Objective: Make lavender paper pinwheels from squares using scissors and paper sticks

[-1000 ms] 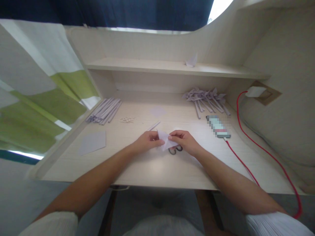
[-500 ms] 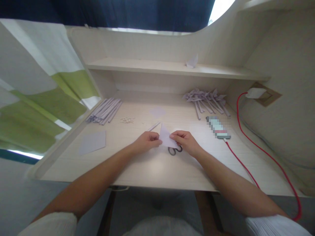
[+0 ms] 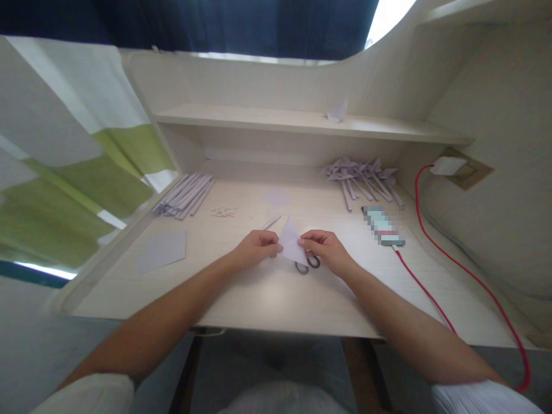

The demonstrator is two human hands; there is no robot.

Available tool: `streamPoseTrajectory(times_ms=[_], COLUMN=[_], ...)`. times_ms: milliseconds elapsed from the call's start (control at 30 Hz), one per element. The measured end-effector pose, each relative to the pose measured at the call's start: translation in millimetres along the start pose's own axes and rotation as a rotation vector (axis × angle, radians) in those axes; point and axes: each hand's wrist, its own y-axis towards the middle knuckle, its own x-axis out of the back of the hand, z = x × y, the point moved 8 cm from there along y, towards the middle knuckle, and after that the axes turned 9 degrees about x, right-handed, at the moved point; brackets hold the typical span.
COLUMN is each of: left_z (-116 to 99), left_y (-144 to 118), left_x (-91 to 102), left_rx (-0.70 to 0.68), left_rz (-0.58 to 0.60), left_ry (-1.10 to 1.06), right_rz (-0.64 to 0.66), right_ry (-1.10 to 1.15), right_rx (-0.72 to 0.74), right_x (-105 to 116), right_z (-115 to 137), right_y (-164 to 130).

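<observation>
A small pale sheet of paper, showing a triangular outline, is held up between both hands over the desk. My left hand pinches its left edge with thumb and fingers. At its right edge, my right hand pinches it in the same way. Beneath the paper lie scissors; their dark handle loops show while the blades are hidden. A thin rolled paper stick lies just beyond my left hand. Farther back, a square of paper rests flat on the desk.
Rolled paper sticks are bundled at the left, near small pale pieces and a paper stack. Paper pinwheels on sticks lie back right. A phone charges by a red cable. A folded paper sits on the shelf.
The paper has turned slightly between my hands, its top point shifting right and its lower right corner moving left. More of the scissors' handles shows. Both hands stay almost in place.
</observation>
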Motion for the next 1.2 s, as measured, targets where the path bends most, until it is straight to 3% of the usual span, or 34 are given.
streamPoseTrajectory(times_ms=[367,800,1200], left_z=[-3.4,-4.4,-5.8], left_y=[-0.7,0.9,0.4], left_x=[5.6,11.4,15.6], left_rx=[-0.055,-0.115,-0.118], left_rz=[-0.028,-0.063,-0.108], left_ry=[0.041,0.022,0.060], right_rz=[-0.004,0.118,0.140], right_ry=[-0.062,-0.104,-0.122], right_rx=[0.039,0.034,0.018], right_x=[0.5,-5.7,-8.4], right_z=[5.7,1.6,0.4], right_y=[-1.2,-4.1,-4.9])
